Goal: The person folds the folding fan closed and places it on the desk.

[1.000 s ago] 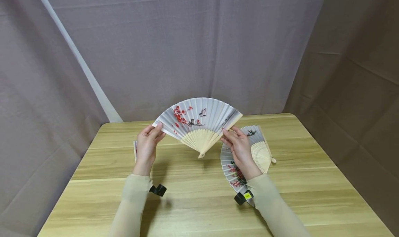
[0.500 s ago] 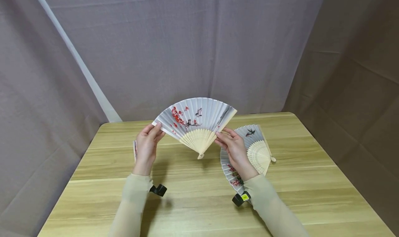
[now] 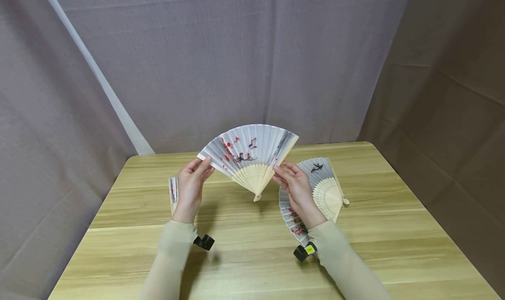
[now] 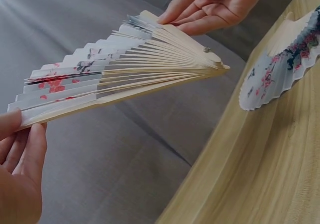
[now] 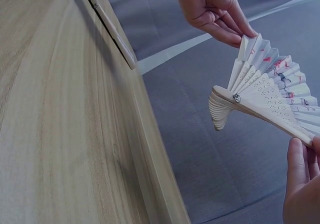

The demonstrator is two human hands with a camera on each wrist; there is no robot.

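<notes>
Bamboo ribs spread above the wooden table point(image 3: 244, 247) as we hold a half-open paper fan point(image 3: 249, 153) (red blossoms, dark birds) in the air: our left hand point(image 3: 192, 188) pinches its left outer guard, our right hand point(image 3: 296, 188) pinches the right one. Beneath the right hand lies a second open fan point(image 3: 325, 190); a folded fan point(image 3: 172, 194) rests beside the left.
</notes>
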